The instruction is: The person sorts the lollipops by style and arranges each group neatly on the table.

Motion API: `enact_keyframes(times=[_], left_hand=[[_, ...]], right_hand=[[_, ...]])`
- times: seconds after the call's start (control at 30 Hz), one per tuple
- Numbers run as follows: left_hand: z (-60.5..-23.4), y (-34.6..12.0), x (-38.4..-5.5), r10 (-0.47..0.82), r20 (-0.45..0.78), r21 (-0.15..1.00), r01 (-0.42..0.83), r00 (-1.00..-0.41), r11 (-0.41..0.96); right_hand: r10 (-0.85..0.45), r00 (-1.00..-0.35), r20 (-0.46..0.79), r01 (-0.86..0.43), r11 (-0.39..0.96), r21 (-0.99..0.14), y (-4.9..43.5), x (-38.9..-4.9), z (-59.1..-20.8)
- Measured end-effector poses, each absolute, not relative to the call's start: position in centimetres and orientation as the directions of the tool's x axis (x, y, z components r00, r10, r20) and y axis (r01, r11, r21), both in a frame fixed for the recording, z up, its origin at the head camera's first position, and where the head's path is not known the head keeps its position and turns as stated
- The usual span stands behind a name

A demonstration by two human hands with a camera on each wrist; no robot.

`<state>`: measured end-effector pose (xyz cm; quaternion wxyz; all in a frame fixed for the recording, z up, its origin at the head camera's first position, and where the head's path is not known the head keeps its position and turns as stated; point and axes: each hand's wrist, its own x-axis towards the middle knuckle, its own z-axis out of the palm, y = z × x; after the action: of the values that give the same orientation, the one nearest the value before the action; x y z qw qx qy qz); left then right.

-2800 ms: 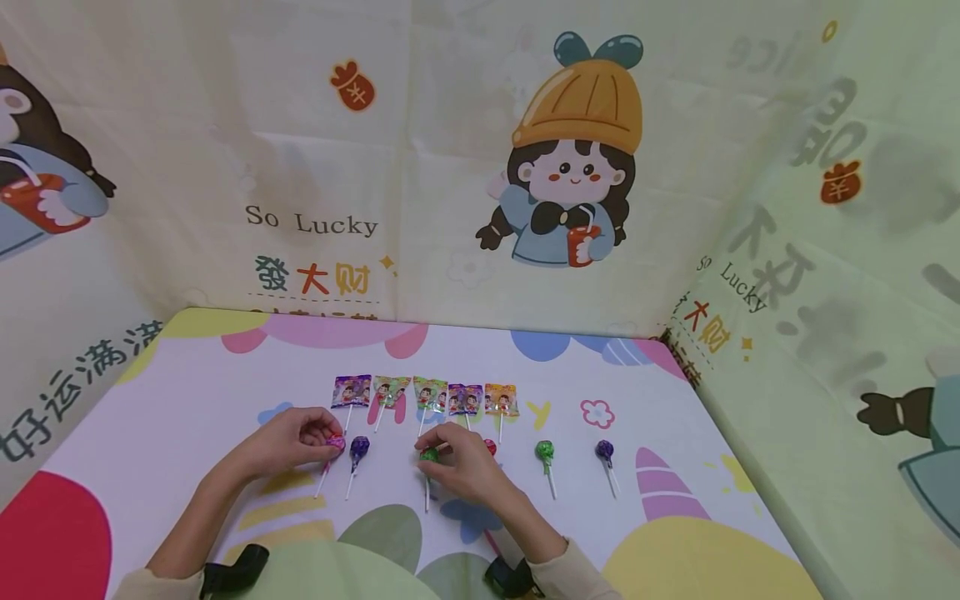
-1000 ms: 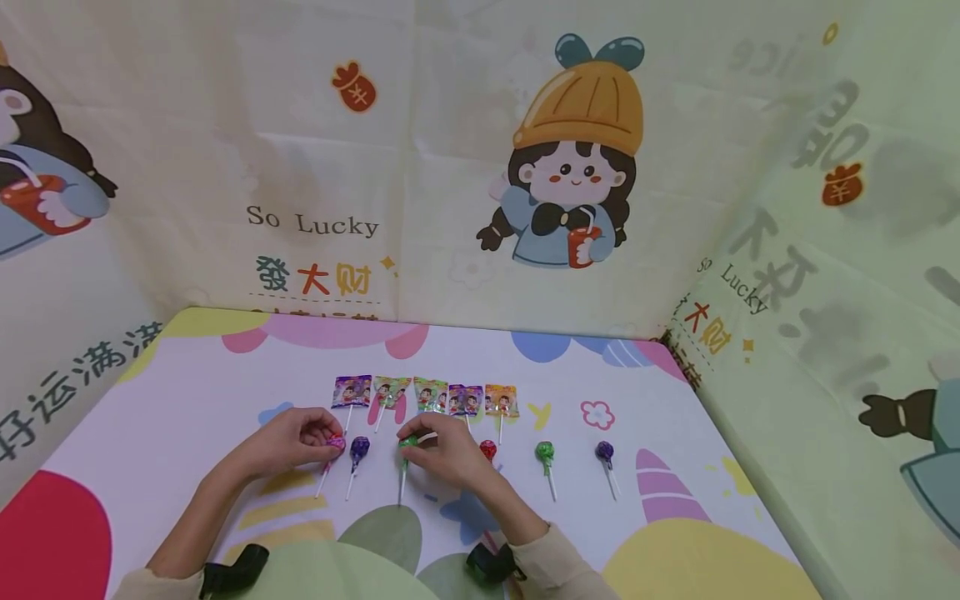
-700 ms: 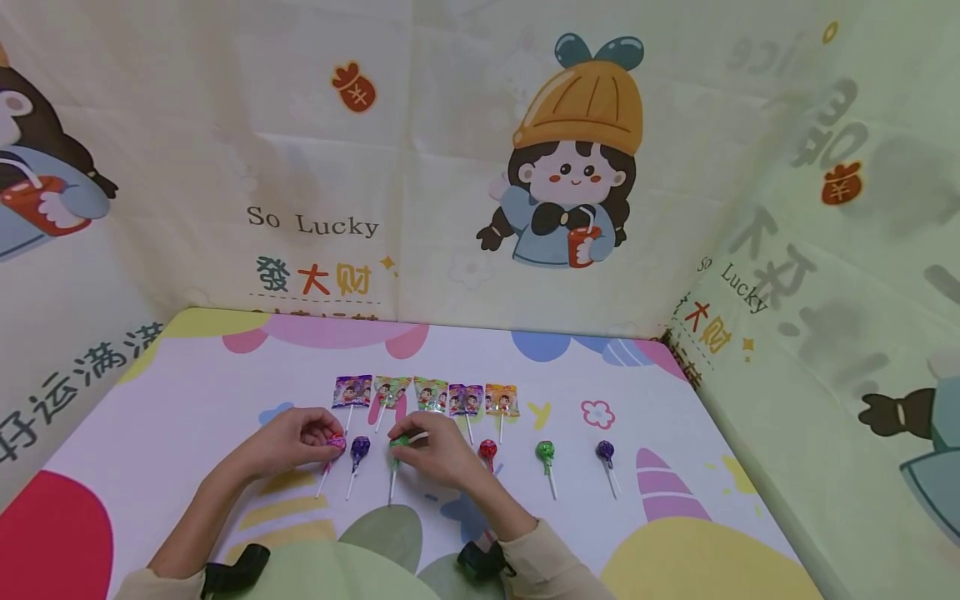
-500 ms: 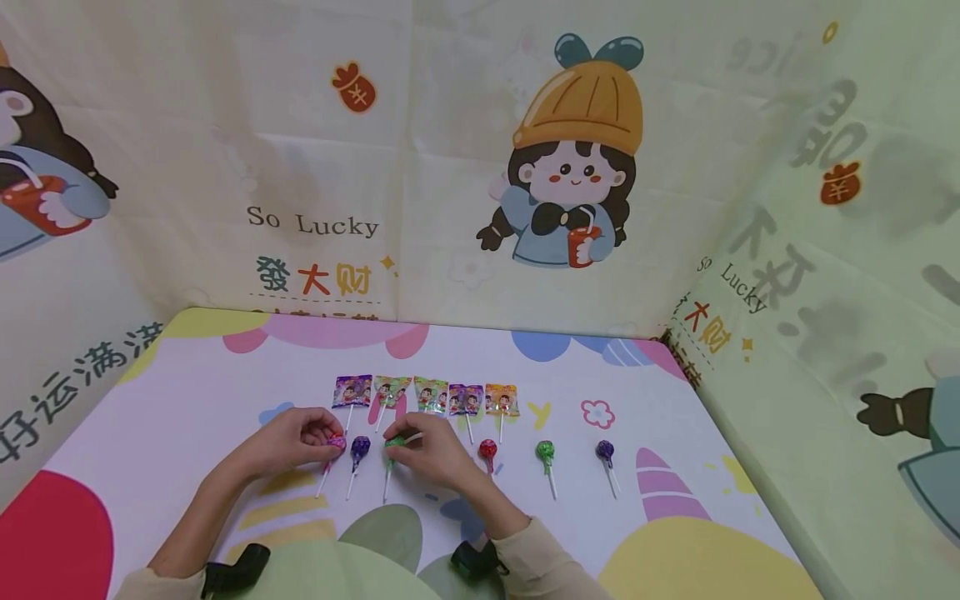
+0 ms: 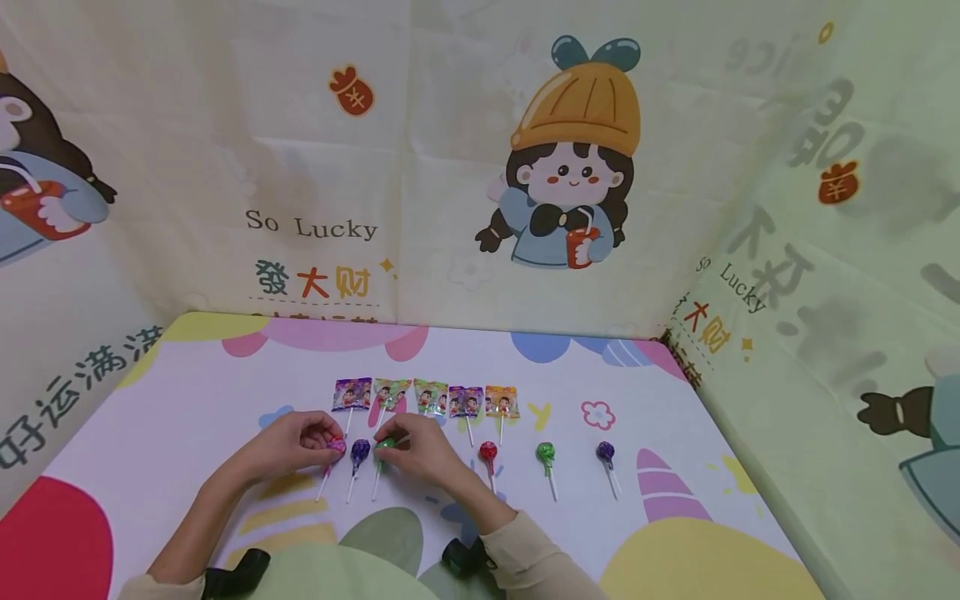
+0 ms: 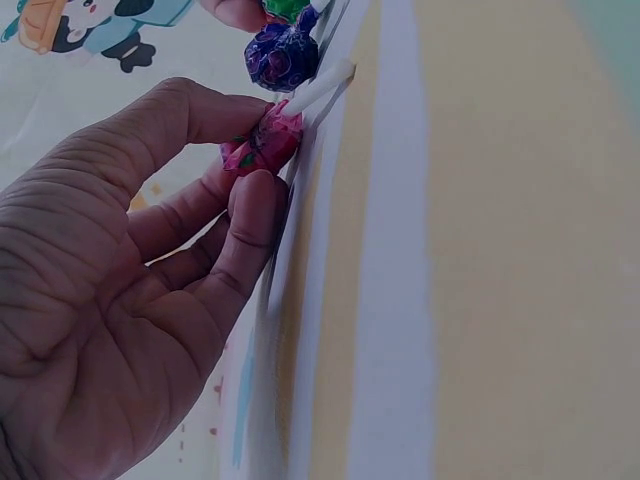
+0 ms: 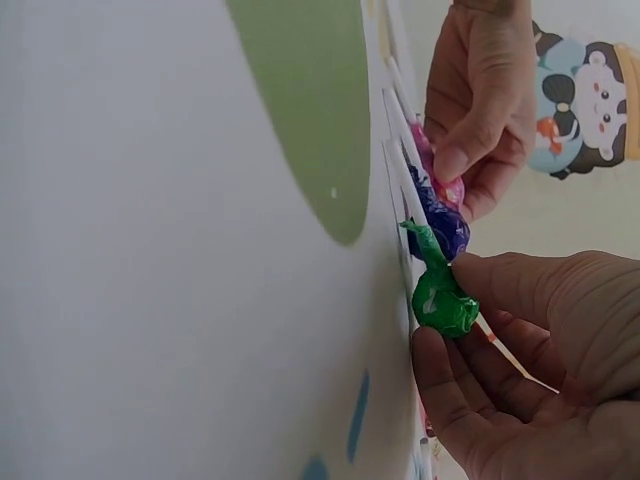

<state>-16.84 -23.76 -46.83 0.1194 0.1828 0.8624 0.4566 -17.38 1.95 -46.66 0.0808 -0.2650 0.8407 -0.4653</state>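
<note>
My left hand (image 5: pixel 296 443) pinches the round head of a pink lollipop (image 6: pixel 262 145) lying on the table, its white stick pointing toward me. Between thumb and fingers, my right hand (image 5: pixel 420 450) holds a green lollipop (image 7: pixel 443 300) by its wrapped head. A dark purple lollipop (image 5: pixel 360 452) lies between the two hands, close beside the green one. All three sit side by side with sticks toward the front. In the right wrist view the left hand (image 7: pixel 480 110) shows behind the purple head.
Behind the hands lies a row of several flat-wrapped lollipops (image 5: pixel 431 397). To the right, spaced apart, are a red lollipop (image 5: pixel 488 452), another green lollipop (image 5: pixel 546 454) and another purple lollipop (image 5: pixel 605 452). Printed curtains (image 5: pixel 442 167) stand around the patterned table (image 5: pixel 570 550).
My right hand has slid the green lollipop leftward, up near the purple one, uncovering the red lollipop. The left hand has stayed on the pink lollipop.
</note>
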Motion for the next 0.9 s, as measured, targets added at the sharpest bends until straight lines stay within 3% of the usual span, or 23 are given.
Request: enact_keyframes(times=[0.47,0.9], left_hand=[[-47.0,-23.9,-17.0,0.428,-0.031,0.819,0.222,-0.903,0.529],[-47.1,-23.8,-16.9,0.428,-0.032,0.822,0.219,-0.903,0.525]], right_hand=[[-0.511,-0.855,0.09,-0.36,0.46,-0.812,1.9,-17.1,-46.4],[-0.466,-0.872,0.153,-0.385,0.459,-0.801,3.1,-16.2,-45.9]])
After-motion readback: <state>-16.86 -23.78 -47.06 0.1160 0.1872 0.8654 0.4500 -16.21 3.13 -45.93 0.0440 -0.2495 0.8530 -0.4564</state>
